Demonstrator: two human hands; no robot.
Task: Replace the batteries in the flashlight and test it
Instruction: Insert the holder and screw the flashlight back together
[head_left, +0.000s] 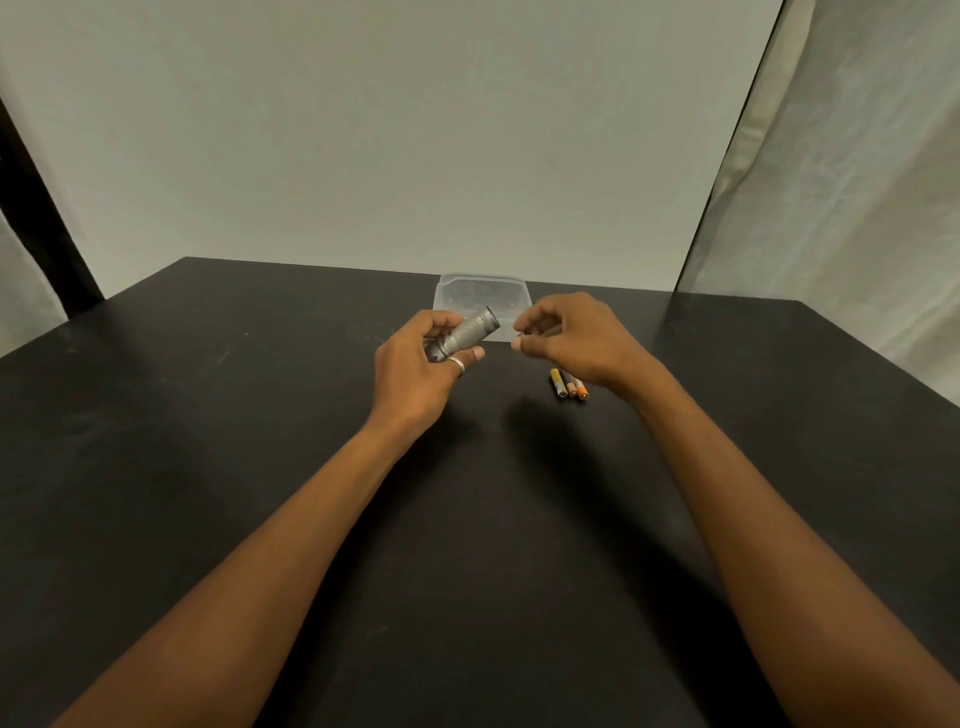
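Black surface (260, 467). Clear tub (467, 286) at its 12 o'clock edge, contents unreadable. Left grip (415, 364) curls round the grey flashlight (470, 332), held mid-surface just before the tub, long axis 8-to-2 o'clock, free end pointing 2. Right grip (566, 332) pinches a small item (535, 331), unidentifiable. Three batteries (569, 387) lie at flashlight's 4 o'clock.

the flashlight (467, 335) is left of the batteries (569, 385) lying on the table (260, 415), the container (483, 288) behind them.
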